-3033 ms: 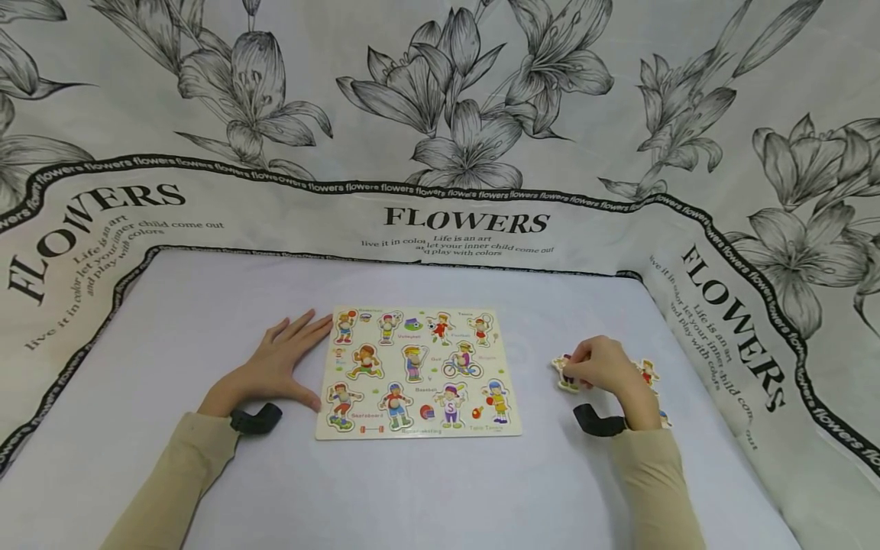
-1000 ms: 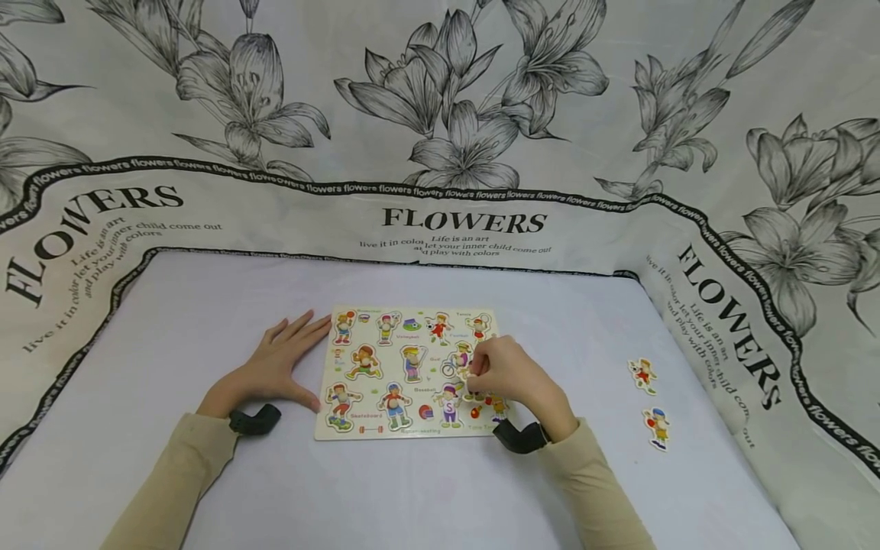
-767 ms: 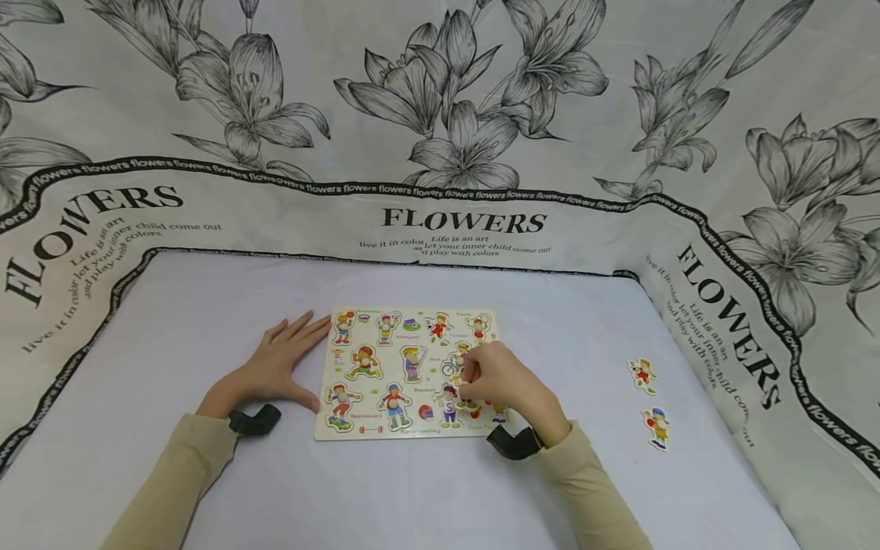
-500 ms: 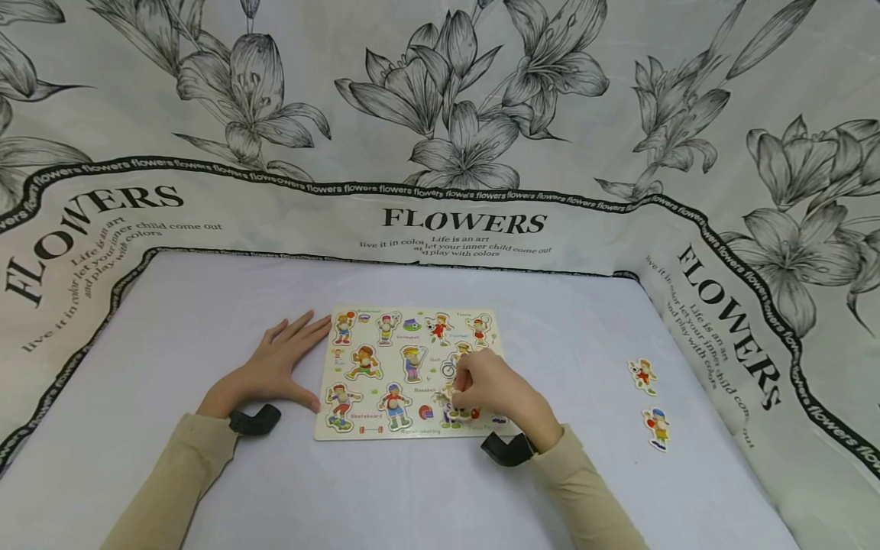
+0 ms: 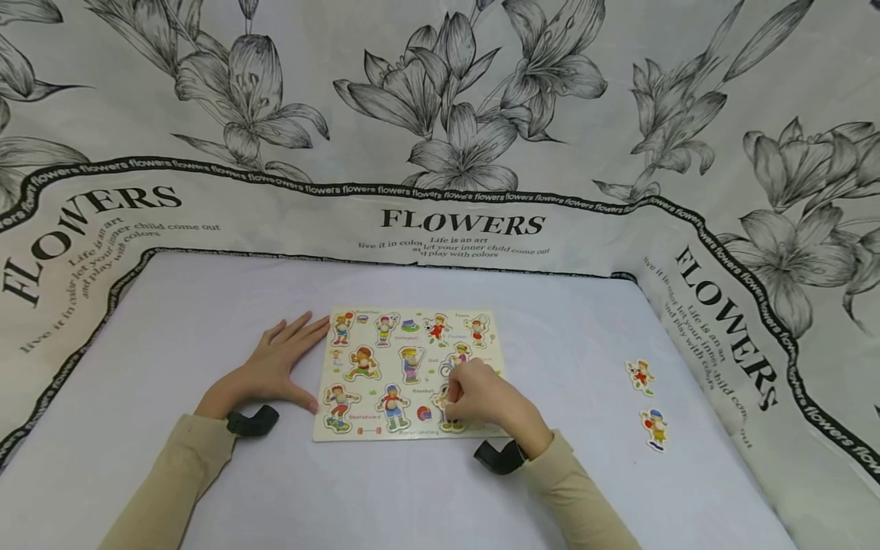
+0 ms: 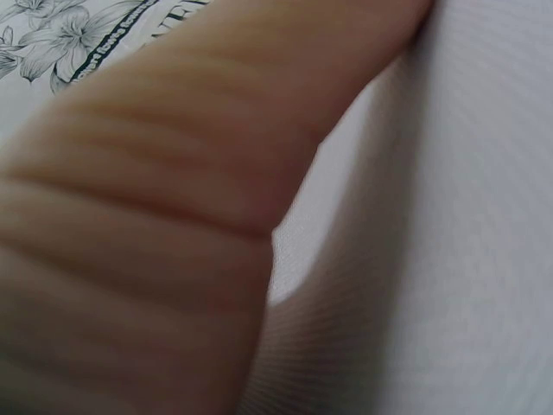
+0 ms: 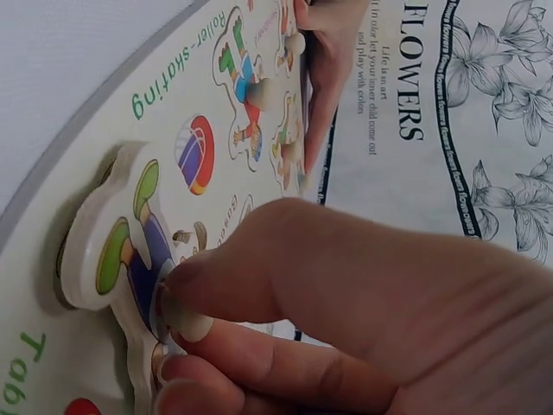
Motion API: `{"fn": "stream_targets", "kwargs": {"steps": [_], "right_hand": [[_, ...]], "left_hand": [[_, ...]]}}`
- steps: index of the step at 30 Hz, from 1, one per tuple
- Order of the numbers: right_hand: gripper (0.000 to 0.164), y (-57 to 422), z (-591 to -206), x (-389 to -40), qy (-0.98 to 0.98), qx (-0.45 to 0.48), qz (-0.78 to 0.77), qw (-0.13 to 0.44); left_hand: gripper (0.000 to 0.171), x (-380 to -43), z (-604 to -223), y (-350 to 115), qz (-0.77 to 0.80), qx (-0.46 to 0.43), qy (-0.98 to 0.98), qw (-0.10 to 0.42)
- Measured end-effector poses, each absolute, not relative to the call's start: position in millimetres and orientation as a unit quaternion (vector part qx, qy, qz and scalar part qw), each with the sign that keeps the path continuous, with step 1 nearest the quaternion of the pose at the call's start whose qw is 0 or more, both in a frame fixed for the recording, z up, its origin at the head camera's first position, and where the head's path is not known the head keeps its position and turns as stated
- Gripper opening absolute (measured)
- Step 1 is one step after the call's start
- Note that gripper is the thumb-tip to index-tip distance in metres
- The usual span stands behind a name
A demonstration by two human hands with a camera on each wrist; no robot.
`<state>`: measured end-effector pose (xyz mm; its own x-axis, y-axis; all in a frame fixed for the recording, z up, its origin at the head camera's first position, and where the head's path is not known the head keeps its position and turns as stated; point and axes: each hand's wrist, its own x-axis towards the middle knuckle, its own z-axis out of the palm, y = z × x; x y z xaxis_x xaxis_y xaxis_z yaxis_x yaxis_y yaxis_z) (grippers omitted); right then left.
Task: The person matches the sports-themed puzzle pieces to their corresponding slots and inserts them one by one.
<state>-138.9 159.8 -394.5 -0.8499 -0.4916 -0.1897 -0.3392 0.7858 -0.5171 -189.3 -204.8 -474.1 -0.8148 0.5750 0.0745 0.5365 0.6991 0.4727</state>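
My right hand (image 5: 484,397) pinches the round knob (image 7: 188,322) of a puzzle piece, a figure in purple trousers with green shoes (image 7: 149,246). In the right wrist view the piece lies over the bottom row of the puzzle board (image 5: 390,359), its shoe end tilted up off the surface. The hand covers the figure's upper part. My left hand (image 5: 275,370) rests on the table, fingers spread, with fingertips and thumb at the board's left edge. Mostly a blurred finger (image 6: 173,190) fills the left wrist view.
Two loose puzzle pieces lie on the white cloth to the right: a football player (image 5: 641,378) and, nearer, a table tennis player in a blue cap (image 5: 655,429). Other knobbed figures, such as the roller skater (image 5: 393,407), sit in the board. A flower-printed cloth (image 5: 461,221) stands behind.
My right hand has carried the piece left from the table's right side onto the board, then shifted slightly left and nearer over the bottom row. The left hand has stayed in place.
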Motion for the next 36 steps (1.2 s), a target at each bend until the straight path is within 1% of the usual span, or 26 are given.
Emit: {"fn": "stream_targets", "kwargs": {"steps": [14,25,36], "right_hand": [[0.02,158.3,-395.8,-141.7,0.924,-0.237,-0.251,0.164],[0.018,161.6,-399.7,-141.0,0.919,-0.247,-0.267,0.154],[0.017,161.7,-405.0,-143.0,0.915,-0.24,-0.282,0.158]], "left_hand": [[0.138,-189.2,-475.2,-206.0,0.242,0.305,0.92,0.033],[0.138,-188.6,-475.3,-205.8,0.243,0.307,0.92,0.034],[0.136,-187.5,-477.2,-206.2,0.256,0.316,0.914,0.015]]}}
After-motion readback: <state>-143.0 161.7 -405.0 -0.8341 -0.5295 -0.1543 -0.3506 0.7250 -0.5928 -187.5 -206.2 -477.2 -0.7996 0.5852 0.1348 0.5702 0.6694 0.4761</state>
